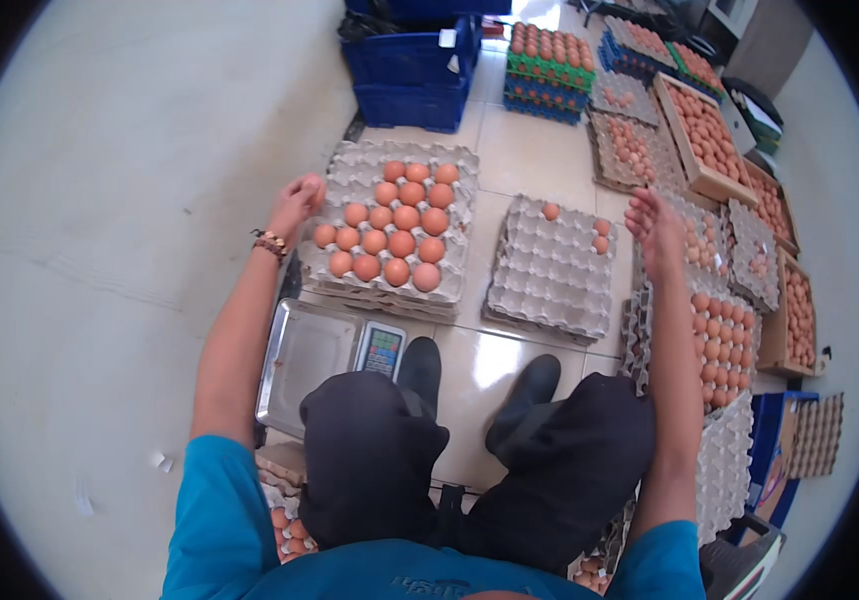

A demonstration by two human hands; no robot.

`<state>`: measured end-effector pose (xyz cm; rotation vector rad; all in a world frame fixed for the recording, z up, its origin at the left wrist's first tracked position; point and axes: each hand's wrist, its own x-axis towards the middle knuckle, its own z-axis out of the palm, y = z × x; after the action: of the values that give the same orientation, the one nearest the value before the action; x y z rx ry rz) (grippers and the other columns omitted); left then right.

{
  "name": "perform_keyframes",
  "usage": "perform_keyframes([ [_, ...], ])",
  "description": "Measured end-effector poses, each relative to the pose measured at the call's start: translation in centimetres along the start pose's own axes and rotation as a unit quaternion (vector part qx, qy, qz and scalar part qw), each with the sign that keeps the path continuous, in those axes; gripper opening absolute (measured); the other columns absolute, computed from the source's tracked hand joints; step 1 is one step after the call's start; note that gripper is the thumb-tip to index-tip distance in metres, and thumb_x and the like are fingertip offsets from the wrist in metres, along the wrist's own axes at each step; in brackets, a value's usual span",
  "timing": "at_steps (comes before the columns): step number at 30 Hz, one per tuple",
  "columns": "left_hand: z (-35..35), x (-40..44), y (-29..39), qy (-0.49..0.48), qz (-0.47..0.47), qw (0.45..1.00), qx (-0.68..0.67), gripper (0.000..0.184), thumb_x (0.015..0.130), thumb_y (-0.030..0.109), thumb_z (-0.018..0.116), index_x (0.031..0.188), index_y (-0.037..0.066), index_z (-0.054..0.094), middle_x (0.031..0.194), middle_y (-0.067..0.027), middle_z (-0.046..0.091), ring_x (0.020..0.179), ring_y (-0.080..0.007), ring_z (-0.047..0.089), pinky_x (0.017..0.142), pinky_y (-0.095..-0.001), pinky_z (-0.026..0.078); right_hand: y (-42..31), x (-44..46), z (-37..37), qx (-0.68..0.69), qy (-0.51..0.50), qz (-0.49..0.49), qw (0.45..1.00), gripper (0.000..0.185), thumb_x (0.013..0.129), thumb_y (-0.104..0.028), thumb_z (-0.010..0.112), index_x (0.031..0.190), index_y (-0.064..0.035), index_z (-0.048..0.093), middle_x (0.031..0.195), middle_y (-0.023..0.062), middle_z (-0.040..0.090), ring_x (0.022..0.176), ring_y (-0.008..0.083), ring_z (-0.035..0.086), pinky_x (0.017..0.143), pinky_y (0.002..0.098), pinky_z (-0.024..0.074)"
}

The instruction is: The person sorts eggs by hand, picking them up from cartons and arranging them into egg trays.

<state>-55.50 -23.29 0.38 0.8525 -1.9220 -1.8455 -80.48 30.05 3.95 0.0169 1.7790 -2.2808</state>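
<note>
My left hand [295,207], with a beaded bracelet at its wrist, is closed around a brown egg [317,190] that my fingers partly hide. It is at the left edge of a stack of grey cardboard egg trays [349,160], whose top tray holds rows of brown eggs [405,218]. My right hand [655,232] has its fingers apart and nothing visible in it, over the trays on the right. Between my hands, another grey egg tray [554,265] carries 3 eggs near its far and right edges.
A digital scale [294,360] stands by my left knee. Blue crates [414,75] and stacked green and blue egg trays [549,75] are farther back. Wooden boxes of eggs [704,140] and more egg trays [724,345] line the right. My boots [529,395] stand on the tiles.
</note>
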Motion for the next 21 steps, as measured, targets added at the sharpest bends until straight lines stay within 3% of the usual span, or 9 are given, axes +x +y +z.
perform_keyframes([
  [2,-1.9,2.1,-2.8,-0.013,0.122,0.977,0.171,0.037,0.093,0.019,0.065,0.126,0.002,0.064,0.106,-0.0066,0.069,0.093,-0.0163,0.065,0.09,-0.0326,0.054,5.4,3.6,-3.5,-0.021,0.082,0.074,0.994,0.022,0.096,-0.028,0.059,0.099,-0.0071,0.065,0.084,0.0025,0.065,0.071,0.0124,0.064,0.066,0.0256,0.0534],
  [4,-1.8,2.1,-3.3,-0.027,0.173,0.946,0.274,0.04,0.088,0.017,0.072,0.124,0.001,0.064,0.107,-0.0091,0.07,0.097,-0.0159,0.066,0.082,-0.0313,0.055,9.0,5.9,-6.6,-0.074,0.151,0.128,0.977,0.017,0.095,-0.026,0.057,0.093,-0.01,0.063,0.078,0.0002,0.062,0.068,0.012,0.062,0.063,0.0274,0.0532],
  [7,-0.7,0.6,-2.8,-0.018,0.159,0.946,0.281,0.041,0.087,0.017,0.075,0.122,0.001,0.062,0.106,-0.009,0.068,0.096,-0.0164,0.067,0.083,-0.0314,0.056,13.7,8.2,-8.3,-0.226,0.177,0.073,0.955,0.024,0.089,-0.025,0.06,0.1,-0.0053,0.069,0.085,0.0041,0.07,0.073,0.0155,0.067,0.067,0.0302,0.056],
  [9,-0.1,-0.2,-3.0,-0.025,0.155,0.942,0.297,0.037,0.088,0.015,0.073,0.12,0.0,0.061,0.112,-0.0087,0.065,0.096,-0.0168,0.067,0.082,-0.0309,0.056,16.4,10.2,-9.3,-0.488,0.144,-0.096,0.856,0.023,0.082,-0.02,0.064,0.097,-0.0048,0.07,0.089,0.0141,0.073,0.078,0.0281,0.072,0.072,0.0394,0.0572],
  [12,-0.6,0.1,-3.7,-0.053,0.143,0.948,0.28,0.027,0.093,0.011,0.067,0.117,-0.001,0.061,0.123,-0.0083,0.055,0.095,-0.017,0.067,0.082,-0.0299,0.055,14.1,8.7,-5.3,-0.587,0.128,0.044,0.799,0.028,0.077,-0.021,0.066,0.101,-0.0067,0.071,0.102,0.0166,0.073,0.096,0.0333,0.07,0.085,0.0419,0.0549],
  [18,0.3,-2.5,-0.8,0.014,0.166,0.945,0.281,0.025,0.096,0.011,0.064,0.119,0.002,0.063,0.124,-0.0065,0.055,0.098,-0.0152,0.064,0.083,-0.0293,0.053,18.0,11.1,-4.5,-0.652,0.169,0.06,0.736,0.039,0.068,-0.028,0.073,0.101,-0.0072,0.071,0.107,0.0174,0.072,0.101,0.033,0.069,0.086,0.0416,0.0548],
  [21,-0.7,-4.3,-0.9,0.028,0.195,0.932,0.303,0.026,0.097,0.011,0.062,0.122,0.004,0.062,0.127,-0.0056,0.054,0.098,-0.0135,0.062,0.083,-0.0278,0.051,17.8,12.7,-7.0,-0.597,0.108,0.088,0.79,0.032,0.072,-0.026,0.068,0.097,-0.0068,0.07,0.095,0.0145,0.071,0.092,0.029,0.07,0.077,0.0415,0.0555],
])
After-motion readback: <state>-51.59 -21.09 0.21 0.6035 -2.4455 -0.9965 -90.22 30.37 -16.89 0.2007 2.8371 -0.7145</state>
